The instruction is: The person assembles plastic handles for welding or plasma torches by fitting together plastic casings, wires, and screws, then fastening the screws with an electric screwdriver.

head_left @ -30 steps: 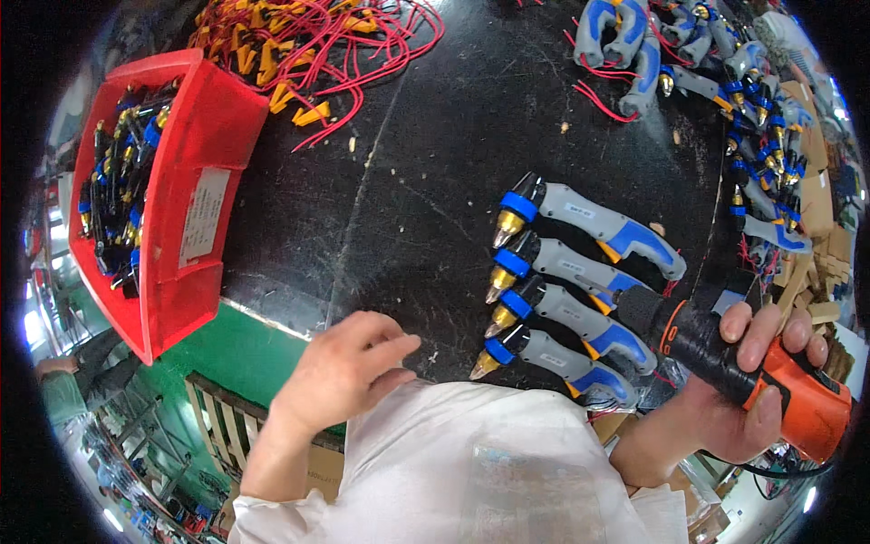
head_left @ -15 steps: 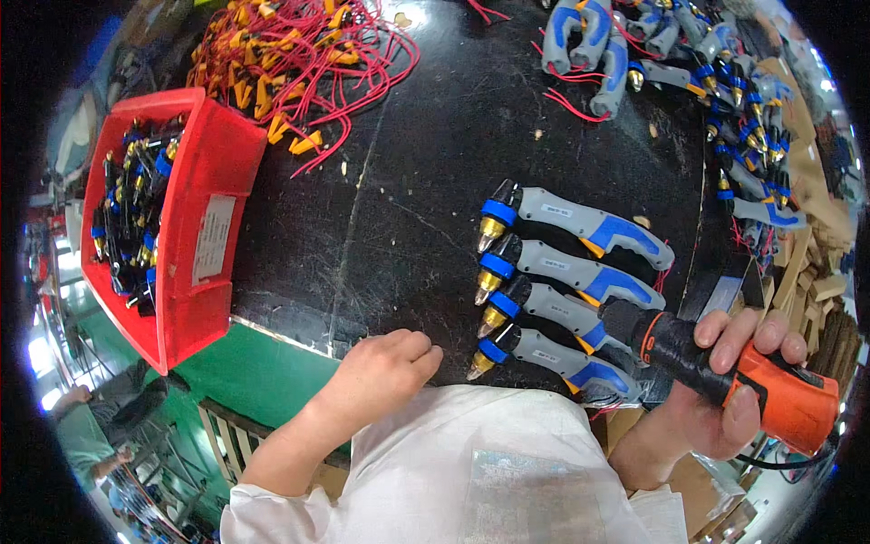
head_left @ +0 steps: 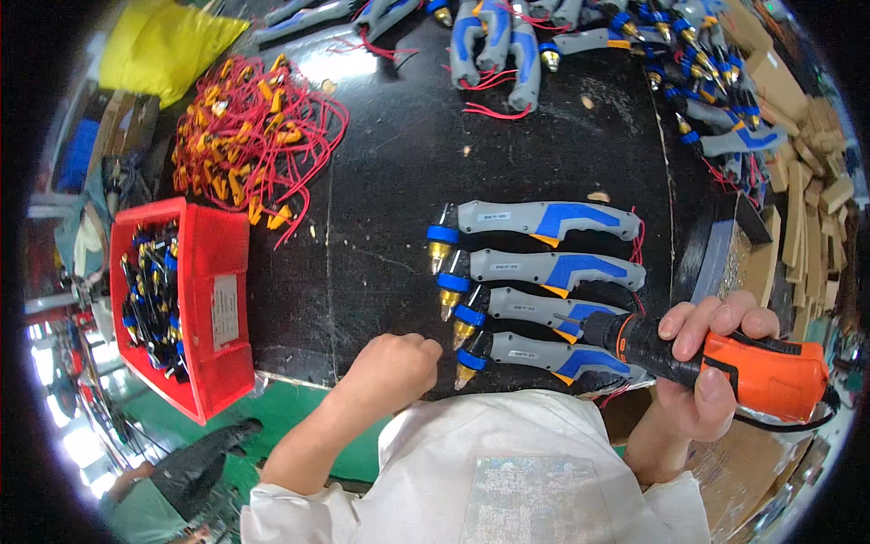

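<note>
My right hand (head_left: 702, 363) grips an orange and black electric screwdriver (head_left: 716, 358), its black nose lying over the row of grey and blue torch handles (head_left: 544, 272). Several of these handles lie side by side on the black table (head_left: 381, 199), brass tips pointing left. My left hand (head_left: 394, 367) rests at the table's near edge with fingers curled, just left of the nearest handle's tip (head_left: 467, 367); whether it holds anything small I cannot tell.
A red bin (head_left: 213, 317) of small blue and black parts sits at the left edge. Behind it lies a heap of red wires with yellow connectors (head_left: 245, 150). More grey and blue handles (head_left: 507, 45) are piled at the far side and right.
My left hand has shifted slightly toward the handle tips and stays curled. The right hand with the screwdriver has barely moved. The view has tilted, showing more of the far table.
</note>
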A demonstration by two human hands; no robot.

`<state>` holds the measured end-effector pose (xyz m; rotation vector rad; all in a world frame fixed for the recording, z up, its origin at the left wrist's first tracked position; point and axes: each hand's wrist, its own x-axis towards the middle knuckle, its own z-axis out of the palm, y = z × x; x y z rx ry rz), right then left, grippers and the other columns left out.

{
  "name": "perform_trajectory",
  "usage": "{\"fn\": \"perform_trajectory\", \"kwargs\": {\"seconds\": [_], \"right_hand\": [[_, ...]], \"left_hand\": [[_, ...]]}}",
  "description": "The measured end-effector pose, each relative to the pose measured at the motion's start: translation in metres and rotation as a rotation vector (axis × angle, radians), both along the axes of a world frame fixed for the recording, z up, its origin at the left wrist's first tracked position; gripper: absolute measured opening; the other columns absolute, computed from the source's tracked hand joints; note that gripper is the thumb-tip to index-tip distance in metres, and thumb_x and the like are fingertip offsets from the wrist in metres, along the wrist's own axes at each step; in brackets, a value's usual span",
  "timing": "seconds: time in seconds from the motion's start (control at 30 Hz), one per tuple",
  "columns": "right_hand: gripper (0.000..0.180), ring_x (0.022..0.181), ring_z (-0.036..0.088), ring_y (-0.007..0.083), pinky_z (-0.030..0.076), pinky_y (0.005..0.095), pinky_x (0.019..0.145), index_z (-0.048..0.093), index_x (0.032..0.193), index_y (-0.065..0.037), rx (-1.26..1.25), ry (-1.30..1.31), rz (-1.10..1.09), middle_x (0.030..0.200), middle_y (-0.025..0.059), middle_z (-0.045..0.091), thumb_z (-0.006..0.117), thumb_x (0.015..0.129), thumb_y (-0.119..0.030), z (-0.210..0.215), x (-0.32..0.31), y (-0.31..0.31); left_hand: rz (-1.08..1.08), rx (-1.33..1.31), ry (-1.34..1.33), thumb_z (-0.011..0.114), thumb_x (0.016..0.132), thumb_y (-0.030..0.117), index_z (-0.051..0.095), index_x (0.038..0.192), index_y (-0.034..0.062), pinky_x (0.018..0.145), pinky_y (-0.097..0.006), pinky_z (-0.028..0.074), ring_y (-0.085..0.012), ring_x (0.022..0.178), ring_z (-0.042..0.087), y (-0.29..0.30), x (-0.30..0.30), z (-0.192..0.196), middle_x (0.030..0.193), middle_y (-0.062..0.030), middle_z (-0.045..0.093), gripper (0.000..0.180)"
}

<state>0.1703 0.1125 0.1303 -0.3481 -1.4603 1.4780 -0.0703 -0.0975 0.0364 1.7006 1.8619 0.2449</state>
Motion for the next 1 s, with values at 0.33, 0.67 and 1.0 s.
{"fn": "perform_trajectory", "kwargs": {"seconds": [0.33, 0.67, 1.0], "right_hand": [[0.055, 0.082, 0.062, 0.0207, 0.054, 0.0428, 0.080, 0.046, 0.134, -0.008, 0.086, 0.167, -0.229, 0.115, 0.0104, 0.054, 0.074, 0.087, -0.011, 0.021, 0.090, 0.016], [0.051, 0.083, 0.054, 0.0189, 0.049, 0.0418, 0.082, 0.050, 0.132, -0.007, 0.156, 0.155, -0.567, 0.116, 0.0094, 0.052, 0.070, 0.086, -0.009, 0.039, 0.204, -0.001], [0.049, 0.082, 0.053, 0.0163, 0.044, 0.0367, 0.077, 0.048, 0.126, -0.007, 0.025, 0.197, -0.582, 0.115, 0.0057, 0.052, 0.073, 0.083, -0.009, 0.024, 0.200, 0.016]], "left_hand": [[0.277, 0.346, -0.302, 0.076, 0.071, -0.006, 0.069, 0.077, 0.0027, 0.054, -0.027, 0.053, -0.0151, 0.056, 0.068, 0.068, 0.005, 0.048, 0.066, -0.0074, 0.066, 0.013], [-0.477, 0.711, -0.420, 0.068, 0.077, 0.014, 0.066, 0.073, 0.0041, 0.070, -0.048, 0.055, -0.0381, 0.075, 0.068, 0.343, 0.220, 0.046, 0.075, -0.0182, 0.068, 0.011], [-0.276, 0.636, -0.392, 0.071, 0.089, 0.023, 0.075, 0.091, 0.0060, 0.077, -0.044, 0.058, -0.0359, 0.083, 0.072, 0.308, 0.150, 0.046, 0.087, -0.0176, 0.072, 0.017]]}}
